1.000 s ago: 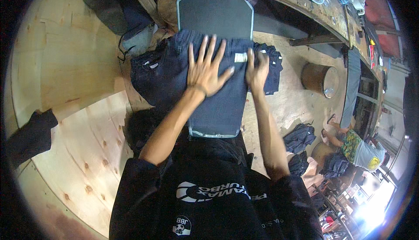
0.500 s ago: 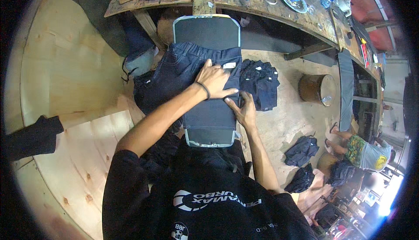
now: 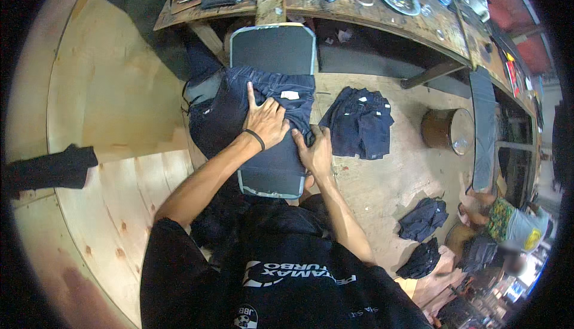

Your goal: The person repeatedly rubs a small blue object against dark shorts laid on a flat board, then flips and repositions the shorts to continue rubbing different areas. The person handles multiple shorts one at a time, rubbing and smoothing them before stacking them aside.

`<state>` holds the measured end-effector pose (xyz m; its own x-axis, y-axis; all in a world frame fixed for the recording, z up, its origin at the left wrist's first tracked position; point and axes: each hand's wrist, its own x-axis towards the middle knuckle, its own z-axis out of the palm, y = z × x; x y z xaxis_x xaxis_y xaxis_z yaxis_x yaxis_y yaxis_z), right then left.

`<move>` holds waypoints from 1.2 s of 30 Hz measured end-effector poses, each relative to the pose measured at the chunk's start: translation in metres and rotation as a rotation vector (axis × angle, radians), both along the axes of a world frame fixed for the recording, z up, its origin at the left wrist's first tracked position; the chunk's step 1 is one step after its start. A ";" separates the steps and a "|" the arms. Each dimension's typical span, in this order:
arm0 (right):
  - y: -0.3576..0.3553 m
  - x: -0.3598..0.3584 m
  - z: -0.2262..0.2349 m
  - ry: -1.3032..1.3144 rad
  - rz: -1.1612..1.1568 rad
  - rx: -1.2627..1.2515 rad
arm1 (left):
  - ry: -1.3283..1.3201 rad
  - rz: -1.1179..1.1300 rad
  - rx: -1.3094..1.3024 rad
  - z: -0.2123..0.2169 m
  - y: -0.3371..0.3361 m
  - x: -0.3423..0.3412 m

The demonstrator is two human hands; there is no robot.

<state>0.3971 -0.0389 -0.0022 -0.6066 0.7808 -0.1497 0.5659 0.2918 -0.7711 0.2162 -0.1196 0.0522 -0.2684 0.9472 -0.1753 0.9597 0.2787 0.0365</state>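
Observation:
Dark blue denim shorts with a white label lie over a long black board with rounded corners and a pale edge. My left hand, a dark band at its wrist, rests on the shorts below the label. Its index finger points out straight while the other fingers curl into the cloth. At the board's right edge, my right hand pinches the side of the shorts between thumb and fingers. Cloth bunches up between both hands. The underside of the shorts is hidden.
A worn wooden workbench stands beyond the board. More folded dark shorts lie on the floor to the right, near a brown round stool. Other dark garment piles and a person are farther right. Plywood covers the left side.
My left hand's thumb is no longer spread, and its lower fingers have curled into the cloth. The fabric between the hands is now bunched. The whole view has shifted slightly.

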 end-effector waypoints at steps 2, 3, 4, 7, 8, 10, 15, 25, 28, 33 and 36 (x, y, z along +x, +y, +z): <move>0.004 -0.002 0.009 0.016 0.002 0.004 | -0.024 -0.040 0.274 -0.026 -0.012 -0.008; 0.004 -0.002 0.017 -0.019 0.028 -0.037 | 0.001 -0.130 0.456 -0.036 -0.015 -0.015; 0.000 0.001 0.027 0.005 -0.014 0.063 | -0.003 -0.215 0.614 -0.046 -0.019 -0.015; -0.019 0.017 0.057 0.277 -0.154 0.031 | -0.073 -0.215 0.780 -0.063 -0.019 -0.029; -0.033 0.020 0.061 0.283 0.035 -0.042 | -0.126 -0.117 0.783 -0.066 -0.016 -0.036; -0.054 0.024 0.060 0.355 0.595 0.152 | -0.264 0.101 0.674 -0.067 -0.009 -0.052; -0.053 -0.005 0.019 0.128 1.205 0.272 | -0.261 0.098 0.516 -0.062 0.010 -0.091; -0.018 -0.081 0.024 0.178 1.127 -0.059 | -0.316 0.109 0.419 -0.060 0.016 -0.105; -0.028 -0.058 0.010 0.132 1.205 -0.234 | -0.350 0.132 0.405 -0.063 0.017 -0.104; -0.021 -0.037 -0.001 0.105 1.025 -0.167 | -0.341 0.157 0.436 -0.066 0.019 -0.104; -0.018 -0.041 0.013 0.185 1.142 -0.396 | -0.365 0.178 0.405 -0.065 0.020 -0.104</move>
